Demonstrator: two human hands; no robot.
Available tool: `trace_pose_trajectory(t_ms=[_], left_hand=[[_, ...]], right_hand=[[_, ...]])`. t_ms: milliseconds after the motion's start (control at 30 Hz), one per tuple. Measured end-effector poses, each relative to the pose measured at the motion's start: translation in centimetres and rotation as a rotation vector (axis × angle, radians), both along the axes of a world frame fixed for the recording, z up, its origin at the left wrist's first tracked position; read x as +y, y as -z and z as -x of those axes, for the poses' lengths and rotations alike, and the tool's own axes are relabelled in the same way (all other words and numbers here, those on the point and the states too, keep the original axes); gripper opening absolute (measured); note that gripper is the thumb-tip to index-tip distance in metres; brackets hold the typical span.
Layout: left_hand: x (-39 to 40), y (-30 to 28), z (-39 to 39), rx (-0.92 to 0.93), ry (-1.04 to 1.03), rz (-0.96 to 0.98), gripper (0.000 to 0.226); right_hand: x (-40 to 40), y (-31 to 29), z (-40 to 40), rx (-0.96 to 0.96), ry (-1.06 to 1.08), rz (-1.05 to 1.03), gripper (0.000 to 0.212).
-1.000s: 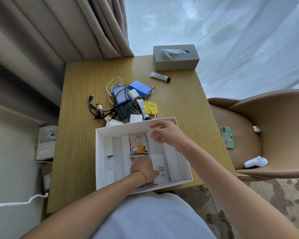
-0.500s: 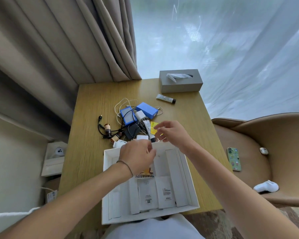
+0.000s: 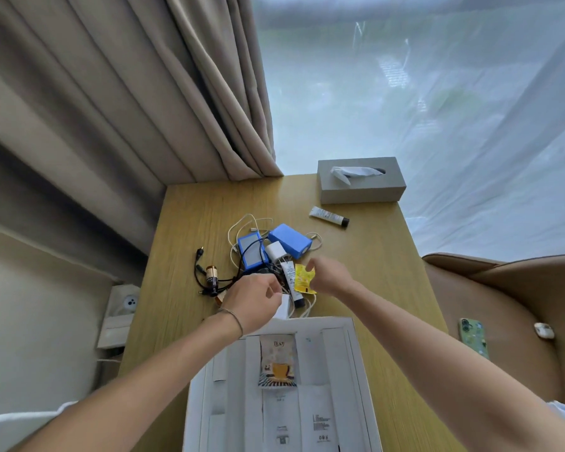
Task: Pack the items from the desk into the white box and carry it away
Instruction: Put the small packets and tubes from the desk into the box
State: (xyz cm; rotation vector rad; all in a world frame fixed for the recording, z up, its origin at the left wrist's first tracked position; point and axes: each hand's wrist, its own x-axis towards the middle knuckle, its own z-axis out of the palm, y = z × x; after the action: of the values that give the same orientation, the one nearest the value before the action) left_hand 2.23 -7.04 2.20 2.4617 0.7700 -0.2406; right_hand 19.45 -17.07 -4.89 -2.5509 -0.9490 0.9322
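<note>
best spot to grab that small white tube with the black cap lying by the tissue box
Pinch the small white tube across its middle from above, thumb and finger on its long sides. It lies flat and alone on the desk, clear of the cable pile, its black cap pointing right. The tissue box sits just behind it.

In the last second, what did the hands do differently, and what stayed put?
Both hands left the white box and reached forward to the pile. The right hand now pinches the yellow packet; the left hand hovers over the cables, its hold unclear. The tissue box and small tube stayed put.
</note>
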Motion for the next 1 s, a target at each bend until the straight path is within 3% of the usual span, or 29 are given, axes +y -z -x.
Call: trace_pose_trajectory(t_ms=[267,367,467,567,767,1000], left_hand=[[1.1,2.9,-0.4,0.007,0.037,-0.048,0.016],[1.3,3.5,-1.0,0.02,0.044,-0.065,0.016],[1.5,3.8,-2.1,0.027,0.079,-0.083,0.017],[1.5,4.1,-3.6,0.026,0.174,-0.127,0.019],[1.4,6.0,-7.0,0.145,0.546,-0.421,0.035],[0.9,8.0,-9.0,0.243,0.962,-0.779,0.028]], right_hand=[[1.6,4.1,-1.4,-0.263,-0.272,0.031,0.059],[1.6,4.8,-1.8,-0.206,-0.262,0.018,0.057],[1.4,4.8,-2.3,-0.018,-0.127,-0.058,0.043],[0.5,4.5,-3.4,0.179,0.072,-0.148,0.014],[-2.5,2.2,-4.0,0.406,0.48,-0.407,0.019],[-5.9,-0.4,-3.2,0.537,0.678,-0.521,0.024]])
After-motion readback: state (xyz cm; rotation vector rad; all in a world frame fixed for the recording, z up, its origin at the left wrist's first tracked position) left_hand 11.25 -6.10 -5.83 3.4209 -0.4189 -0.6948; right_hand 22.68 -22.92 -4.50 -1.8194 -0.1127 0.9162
